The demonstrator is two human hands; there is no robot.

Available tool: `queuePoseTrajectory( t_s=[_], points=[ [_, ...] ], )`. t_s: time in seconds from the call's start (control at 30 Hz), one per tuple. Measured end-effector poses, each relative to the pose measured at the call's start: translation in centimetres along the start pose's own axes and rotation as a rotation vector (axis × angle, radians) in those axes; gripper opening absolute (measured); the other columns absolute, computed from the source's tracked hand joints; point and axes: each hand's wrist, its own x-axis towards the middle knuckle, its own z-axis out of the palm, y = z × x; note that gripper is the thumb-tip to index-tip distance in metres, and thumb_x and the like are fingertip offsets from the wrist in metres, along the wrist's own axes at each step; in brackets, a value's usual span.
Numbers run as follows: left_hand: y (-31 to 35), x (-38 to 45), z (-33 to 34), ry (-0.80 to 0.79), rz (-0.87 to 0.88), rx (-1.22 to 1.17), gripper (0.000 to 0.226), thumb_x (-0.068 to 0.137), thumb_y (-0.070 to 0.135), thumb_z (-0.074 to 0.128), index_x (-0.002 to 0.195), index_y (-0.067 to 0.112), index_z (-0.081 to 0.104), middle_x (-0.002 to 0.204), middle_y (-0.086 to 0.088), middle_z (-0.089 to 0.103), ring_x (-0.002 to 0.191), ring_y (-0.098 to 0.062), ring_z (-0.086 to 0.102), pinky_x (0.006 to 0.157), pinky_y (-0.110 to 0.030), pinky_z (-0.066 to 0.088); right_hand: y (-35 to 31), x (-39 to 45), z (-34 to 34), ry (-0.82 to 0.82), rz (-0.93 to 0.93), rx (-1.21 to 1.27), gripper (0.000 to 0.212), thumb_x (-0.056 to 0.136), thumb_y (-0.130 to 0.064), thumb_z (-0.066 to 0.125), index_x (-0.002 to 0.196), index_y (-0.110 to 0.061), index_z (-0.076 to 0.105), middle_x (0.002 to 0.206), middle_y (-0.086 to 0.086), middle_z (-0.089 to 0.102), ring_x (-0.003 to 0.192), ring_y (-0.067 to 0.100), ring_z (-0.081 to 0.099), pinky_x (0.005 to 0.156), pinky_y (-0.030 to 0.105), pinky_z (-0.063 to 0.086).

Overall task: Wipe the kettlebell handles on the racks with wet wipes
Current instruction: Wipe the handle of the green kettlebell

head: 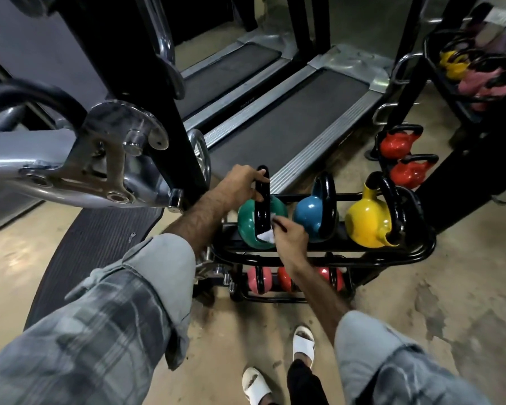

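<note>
1. In the centre of the frame, my left hand grips the top of the black handle of the green kettlebell, which sits at the left end of the rack.
2. My right hand pinches the wet wipe against the lower part of this handle.
3. Risk: the small wipe may slip from my fingers, or I may miss the far side of the handle.
4. The blue kettlebell and the yellow kettlebell wait to the right.

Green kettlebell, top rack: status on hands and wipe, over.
Left hand grips green kettlebell handle top. Right hand pinches wet wipe against handle's lower end. Nothing in the way.
</note>
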Motion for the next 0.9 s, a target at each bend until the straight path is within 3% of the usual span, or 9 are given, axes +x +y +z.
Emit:
queuePoseTrajectory(
  t_s=[0.13, 0.2, 0.37, 0.47, 0.57, 0.67, 0.7, 0.8, 0.9],
  points=[
    [-0.2, -0.1, 0.2, 0.008, 0.007, -0.023, 0.055, 0.073, 0.01, 0.081, 0.124, 0.021, 0.065, 0.143, -0.001, 0.051, 0.13, -0.018, 0.05, 0.11, -0.027, 0.038, 0.9, -1.5, -0.2, 0.078, 0.036, 0.115, 0.019, 0.09, -0.013, 0.067, 0.099, -0.028, 0.075, 0.093, -0.01, 0.073, 0.085, 0.003, 0.067, 0.081, 0.023, 0.057],
    [-0.3, -0.1, 0.3, 0.025, 0.016, -0.045, 0.053, 0.073, 0.009, 0.08, 0.123, 0.02, 0.066, 0.142, -0.002, 0.052, 0.129, -0.017, 0.051, 0.11, -0.025, 0.038, -0.7, -1.1, -0.2, 0.091, -0.05, 0.173, 0.019, 0.089, -0.014, 0.069, 0.09, -0.032, 0.071, 0.091, -0.011, 0.07, 0.089, 0.005, 0.067, 0.08, 0.024, 0.057],
    [-0.6, -0.7, 0.5, 0.092, 0.028, -0.124, 0.044, 0.077, 0.004, 0.076, 0.119, 0.015, 0.068, 0.139, -0.004, 0.054, 0.127, -0.015, 0.053, 0.108, -0.021, 0.039, -2.0, -0.2, -0.4, 0.073, -0.696, -0.167, 0.007, 0.082, -0.001, 0.072, 0.087, -0.005, 0.071, 0.094, 0.006, 0.065, 0.083, 0.012, 0.061, 0.072, 0.014, 0.047],
    [-0.5, -1.2, 0.5, 0.07, 0.007, -0.282, 0.048, 0.075, 0.001, 0.077, 0.122, 0.01, 0.066, 0.143, -0.002, 0.05, 0.129, -0.014, 0.05, 0.106, -0.019, 0.039, -0.5, -0.2, -1.6, -0.03, -0.906, -0.389, 0.004, 0.082, 0.004, 0.065, 0.08, 0.0, 0.064, 0.093, 0.01, 0.059, 0.081, 0.012, 0.055, 0.07, 0.017, 0.048],
    [-0.9, -1.9, 1.4, 0.067, -0.038, -0.506, 0.046, 0.077, -0.004, 0.074, 0.121, 0.004, 0.065, 0.142, -0.003, 0.051, 0.122, -0.018, 0.056, 0.097, -0.013, 0.043, -0.2, -0.7, -2.4, -0.174, -0.959, -0.563, 0.009, 0.089, -0.005, 0.059, 0.08, -0.002, 0.06, 0.095, 0.007, 0.054, 0.08, 0.007, 0.05, 0.066, 0.023, 0.051],
    [-1.9, -3.2, 3.4, 0.221, -0.108, -0.723, 0.029, 0.083, 0.005, 0.067, 0.112, 0.009, 0.069, 0.121, -0.008, 0.068, 0.107, -0.022, 0.066, 0.098, -0.043, 0.051, -1.9, 0.0, -1.6, -0.126, -0.953, -0.583, 0.006, 0.085, -0.009, 0.066, 0.083, -0.004, 0.065, 0.09, 0.007, 0.055, 0.074, 0.012, 0.052, 0.064, 0.02, 0.047],
    [-1.9, -4.1, 4.1, 0.288, -0.144, -0.77, 0.024, 0.087, 0.01, 0.063, 0.11, 0.012, 0.07, 0.113, -0.007, 0.071, 0.103, -0.02, 0.068, 0.095, -0.047, 0.053, -2.7, 0.3, -1.2, -0.074, -0.902, -0.543, 0.004, 0.083, -0.006, 0.07, 0.085, -0.004, 0.07, 0.088, 0.007, 0.056, 0.073, 0.013, 0.053, 0.065, 0.016, 0.045],
    [-1.0, -7.8, 5.8, 0.358, -0.201, -0.926, 0.022, 0.094, 0.012, 0.058, 0.115, 0.009, 0.067, 0.111, -0.004, 0.07, 0.103, -0.016, 0.067, 0.09, -0.039, 0.056, -3.7, 0.5, -0.6, 0.027, -0.799, -0.452, 0.012, 0.079, -0.003, 0.075, 0.091, -0.007, 0.076, 0.083, 0.005, 0.059, 0.071, 0.01, 0.053, 0.069, 0.004, 0.038],
    [-0.4, -10.5, 8.2, 0.371, -0.14, -1.054, 0.036, 0.083, 0.009, 0.072, 0.118, 0.01, 0.067, 0.111, -0.001, 0.071, 0.102, -0.014, 0.067, 0.089, -0.029, 0.055, -3.1, -0.9, -0.9, -0.004, -0.726, -0.395, 0.017, 0.077, 0.001, 0.075, 0.092, -0.007, 0.077, 0.084, 0.003, 0.065, 0.071, 0.005, 0.056, 0.066, 0.002, 0.04]
  ],
)
